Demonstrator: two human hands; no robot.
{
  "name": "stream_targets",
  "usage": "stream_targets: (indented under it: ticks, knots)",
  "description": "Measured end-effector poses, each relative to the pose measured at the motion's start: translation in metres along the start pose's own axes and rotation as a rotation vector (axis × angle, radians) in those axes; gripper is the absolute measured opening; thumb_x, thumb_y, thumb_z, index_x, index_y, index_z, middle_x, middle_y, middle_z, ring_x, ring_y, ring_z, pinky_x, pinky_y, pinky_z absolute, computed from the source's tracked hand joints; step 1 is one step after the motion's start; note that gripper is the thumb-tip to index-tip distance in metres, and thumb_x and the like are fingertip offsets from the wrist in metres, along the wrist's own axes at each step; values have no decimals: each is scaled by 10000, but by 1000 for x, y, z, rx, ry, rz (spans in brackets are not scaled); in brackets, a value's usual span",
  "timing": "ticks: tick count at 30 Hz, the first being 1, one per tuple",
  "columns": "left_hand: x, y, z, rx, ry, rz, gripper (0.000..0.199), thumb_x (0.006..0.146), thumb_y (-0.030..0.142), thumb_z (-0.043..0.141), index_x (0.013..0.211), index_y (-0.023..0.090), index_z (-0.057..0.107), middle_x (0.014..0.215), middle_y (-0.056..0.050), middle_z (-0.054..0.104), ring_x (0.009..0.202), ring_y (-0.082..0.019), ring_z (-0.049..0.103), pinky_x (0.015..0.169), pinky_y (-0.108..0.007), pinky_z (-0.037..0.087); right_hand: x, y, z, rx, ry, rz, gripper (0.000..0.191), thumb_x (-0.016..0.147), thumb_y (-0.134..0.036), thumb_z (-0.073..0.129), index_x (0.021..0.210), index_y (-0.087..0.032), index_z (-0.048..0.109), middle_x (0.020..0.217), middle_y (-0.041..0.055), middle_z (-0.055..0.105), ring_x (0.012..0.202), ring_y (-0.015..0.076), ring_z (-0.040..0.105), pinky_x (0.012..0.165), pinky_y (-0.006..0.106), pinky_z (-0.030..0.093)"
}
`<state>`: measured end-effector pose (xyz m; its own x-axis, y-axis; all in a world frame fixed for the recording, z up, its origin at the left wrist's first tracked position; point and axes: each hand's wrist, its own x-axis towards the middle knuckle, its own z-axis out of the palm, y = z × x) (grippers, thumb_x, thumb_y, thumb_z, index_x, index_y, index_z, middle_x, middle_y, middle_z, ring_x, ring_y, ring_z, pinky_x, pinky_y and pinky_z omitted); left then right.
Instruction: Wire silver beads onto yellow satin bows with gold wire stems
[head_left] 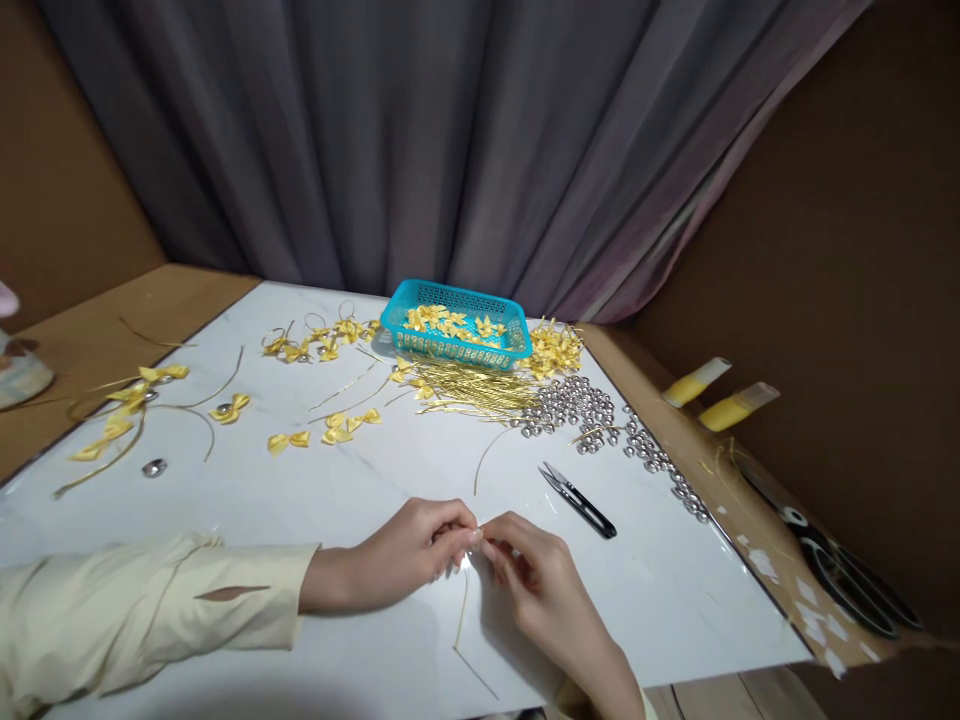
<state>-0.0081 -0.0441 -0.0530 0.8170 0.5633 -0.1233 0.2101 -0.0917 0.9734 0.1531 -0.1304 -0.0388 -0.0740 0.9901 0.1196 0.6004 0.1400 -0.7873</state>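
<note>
My left hand (409, 550) and my right hand (536, 575) meet fingertip to fingertip above the white board, each in a pinch. A thin gold cord (460, 610) runs down from between them, with a bend low on its length. Any small piece at the cord's upper end is hidden by my fingers. Right of my hands lie black-handled thread snips (577, 500), blades apart. A loose strand of cord (484, 460) curves on the board just beyond my fingers.
A turquoise basket (517, 325) holds yellow ribbon bows. In front lie gold cord lengths (472, 388) and a spread of silver bells or beads (574, 400). Bows with cords (131, 395) lie left. At right are large scissors (840, 570) and two yellow-filled tubes (739, 405).
</note>
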Motion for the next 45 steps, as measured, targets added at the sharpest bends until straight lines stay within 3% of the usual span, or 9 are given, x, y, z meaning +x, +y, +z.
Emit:
stream_targets:
  ticks: [4,12,21,32,36,45]
  knots:
    - [0,2,-1,50,0,20,214,890,286,433,770,151,547,596,35,495,551,-97,464,546,-195,381,-1,2,0,-19,0,17,217,873,-92,417,784,-177,596,719,21,581,597,127,499,549,226,356]
    - [-6,8,1,317,27,210,242,933,243,335,790,167,515,683,12,496,623,-114,458,629,-221,375,0,-2,-1,2,-27,51,177,853,-109,448,789,-172,601,697,12,580,572,123,491,531,226,350]
    - [0,6,0,-4,23,-13,158,862,257,446,789,151,537,636,25,515,588,-108,476,565,-207,379,-1,-6,-3,-4,-33,30,173,837,-116,449,765,-156,602,702,20,575,574,120,487,538,226,352]
    - [-1,9,0,83,111,42,192,859,262,463,767,140,578,632,25,510,576,-99,423,543,-204,331,0,-9,-4,67,13,186,145,873,-247,488,808,-165,588,716,14,589,540,109,479,479,219,335]
    - [0,7,0,43,128,19,214,862,295,479,775,136,594,618,23,518,568,-102,435,536,-206,335,2,-11,-5,76,24,182,132,872,-260,505,896,-171,600,830,27,622,580,111,506,500,219,356]
    - [0,2,1,40,144,29,204,856,287,490,782,140,610,634,14,550,587,-108,468,553,-208,356,1,-7,-2,55,0,137,201,883,-203,482,819,-178,671,719,20,634,596,124,514,541,222,363]
